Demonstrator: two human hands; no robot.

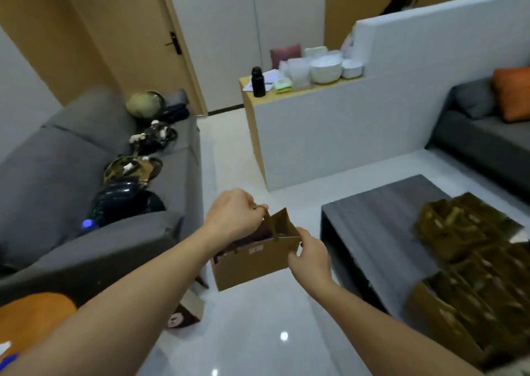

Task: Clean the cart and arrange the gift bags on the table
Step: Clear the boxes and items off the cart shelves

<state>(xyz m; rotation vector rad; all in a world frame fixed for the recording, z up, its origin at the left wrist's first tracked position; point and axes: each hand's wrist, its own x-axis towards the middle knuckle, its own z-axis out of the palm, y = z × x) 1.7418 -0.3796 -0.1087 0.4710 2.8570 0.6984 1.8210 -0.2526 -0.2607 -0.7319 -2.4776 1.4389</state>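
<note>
Table (381,220) lies right of the brown gift bag (252,263) held over the floor, left hand (233,218) pinching its handle, right hand (309,256) gripping its nearer end.

gift bag (252,263): matt brown paper | floor (258,332): glossy tile | table (381,220): dark, seemingly wood-grain | sofa (57,175): grey cloth

brown gift bag (252,263), grey sofa (57,180)

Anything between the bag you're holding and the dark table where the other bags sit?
Only bare glossy floor and the right hand gripping the gift bag; the head view shows nothing else before the dark table.
</note>
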